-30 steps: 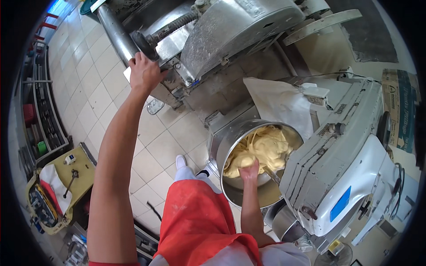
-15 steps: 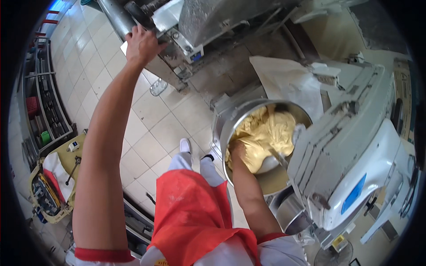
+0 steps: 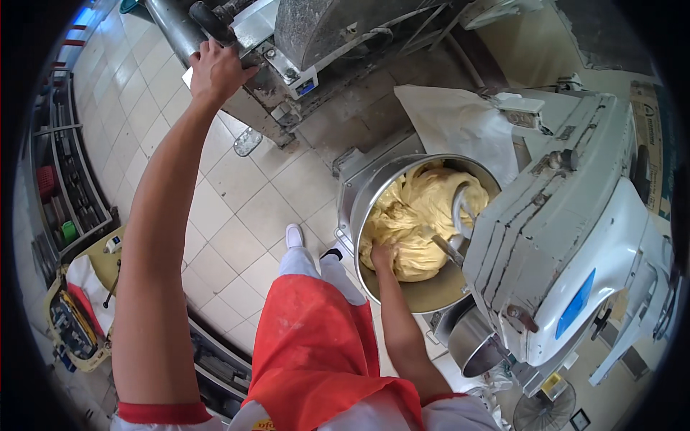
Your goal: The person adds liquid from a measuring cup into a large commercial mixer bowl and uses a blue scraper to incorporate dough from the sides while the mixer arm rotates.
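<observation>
A mass of glossy yellow dough (image 3: 424, 208) lies in a deep steel mixing bowl (image 3: 361, 215) at my right. My right hand (image 3: 383, 254) reaches over the near rim and is closed on the dough's near left edge, its fingertips sunk out of sight. A curved metal mixer hook (image 3: 460, 208) stands in the dough, beside a straight metal bar (image 3: 447, 248). At the upper left, my left hand (image 3: 218, 72) leans on the end of a metal machine (image 3: 251, 32), fingers and thumb apart. Its fingertips touch the area by a dark handle (image 3: 210, 21).
The white mixer head (image 3: 546, 223) overhangs the bowl's right side. A smaller steel bowl (image 3: 471, 341) sits below it, near a fan (image 3: 544, 409). Racks (image 3: 72, 172) and a yellow tool-filled container (image 3: 79, 316) stand at the left. Tiled floor (image 3: 237, 223) lies between the machines.
The dough has turned in the bowl, and the hook, hidden before, now shows. My right hand has shifted slightly toward the near rim. My left hand stays on the machine.
</observation>
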The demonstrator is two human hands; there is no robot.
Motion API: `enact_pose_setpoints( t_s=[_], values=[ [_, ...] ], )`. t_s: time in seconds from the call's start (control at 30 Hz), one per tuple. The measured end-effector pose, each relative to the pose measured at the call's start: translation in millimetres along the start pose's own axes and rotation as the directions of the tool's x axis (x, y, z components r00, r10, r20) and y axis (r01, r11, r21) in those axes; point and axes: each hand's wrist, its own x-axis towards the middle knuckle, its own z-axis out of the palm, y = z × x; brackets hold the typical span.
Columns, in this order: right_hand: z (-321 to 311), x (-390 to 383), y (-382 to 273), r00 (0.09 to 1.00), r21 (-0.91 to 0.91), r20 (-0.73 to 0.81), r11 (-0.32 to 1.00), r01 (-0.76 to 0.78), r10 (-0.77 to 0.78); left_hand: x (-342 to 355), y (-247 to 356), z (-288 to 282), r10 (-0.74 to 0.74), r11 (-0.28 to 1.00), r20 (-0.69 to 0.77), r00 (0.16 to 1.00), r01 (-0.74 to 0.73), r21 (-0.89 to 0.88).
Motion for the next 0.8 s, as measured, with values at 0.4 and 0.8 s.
enact_pose_setpoints(
  t_s=[0.4,0.8],
  values=[
    [-43.3,-16.9,105.7,0.902,0.953,0.069,0.240,-0.186,0.427,7.3,8.0,-1.6,0.002,1.000,-0.011,1.000,-0.002,0.024],
    [-74.5,4.9,86.8,0.953,0.899,0.254,-0.324,-0.295,-0.163,21.2,24.9,5.7,-0.006,0.998,0.076,0.997,0.010,-0.060]
  ],
)
